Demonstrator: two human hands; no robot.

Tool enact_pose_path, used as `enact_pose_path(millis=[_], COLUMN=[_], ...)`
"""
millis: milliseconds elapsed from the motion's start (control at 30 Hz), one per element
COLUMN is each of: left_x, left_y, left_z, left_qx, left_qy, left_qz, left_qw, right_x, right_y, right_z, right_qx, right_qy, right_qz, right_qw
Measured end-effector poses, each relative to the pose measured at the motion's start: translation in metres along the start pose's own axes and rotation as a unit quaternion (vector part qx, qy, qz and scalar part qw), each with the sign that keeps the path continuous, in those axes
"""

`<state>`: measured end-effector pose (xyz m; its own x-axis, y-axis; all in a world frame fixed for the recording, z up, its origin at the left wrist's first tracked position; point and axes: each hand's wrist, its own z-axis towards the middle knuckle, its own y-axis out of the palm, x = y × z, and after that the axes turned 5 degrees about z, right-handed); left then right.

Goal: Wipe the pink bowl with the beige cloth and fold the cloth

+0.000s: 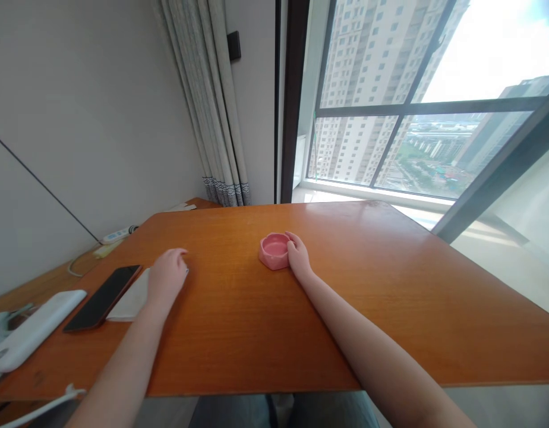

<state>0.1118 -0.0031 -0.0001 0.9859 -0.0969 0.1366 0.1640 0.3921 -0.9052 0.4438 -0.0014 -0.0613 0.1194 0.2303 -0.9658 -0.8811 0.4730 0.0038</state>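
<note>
A small pink dish, like an ashtray with an angular outer wall, stands upright on the wooden table. My right hand grips its right side, thumb at the near wall and fingers round the far side. To the left, my left hand is over a flat white cloth or sheet. The fingers of that hand curl downward, and their tips are mostly hidden. A bit of white shows beside them, but whether they grip it is unclear.
Left of the white sheet lies a dark phone, then a long white device. Along the wall are a power strip and a cable. A curtain hangs behind the table, with a large window at the right.
</note>
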Motion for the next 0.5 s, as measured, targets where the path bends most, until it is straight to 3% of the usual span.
enact_pose_path(millis=[100,167,367,500], left_x=[-0.054,-0.072,-0.08,-0.088], left_y=[-0.005,-0.005,0.0,0.001], left_z=[-0.009,-0.015,-0.024,-0.019], left_qx=[-0.045,-0.077,-0.124,-0.159], left_qy=[-0.098,-0.122,-0.111,-0.149], left_qz=[0.112,0.148,0.185,0.187], left_qw=[0.988,0.978,0.969,0.958], right_x=[-0.001,-0.003,-0.006,-0.005], right_y=[0.001,0.001,0.0,0.001], right_z=[-0.001,-0.001,-0.003,-0.003], right_qx=[-0.006,-0.009,-0.005,-0.001], right_qy=[0.0,0.006,0.01,0.011], right_qz=[-0.007,-0.01,0.001,0.004], right_qw=[1.0,1.0,1.0,1.0])
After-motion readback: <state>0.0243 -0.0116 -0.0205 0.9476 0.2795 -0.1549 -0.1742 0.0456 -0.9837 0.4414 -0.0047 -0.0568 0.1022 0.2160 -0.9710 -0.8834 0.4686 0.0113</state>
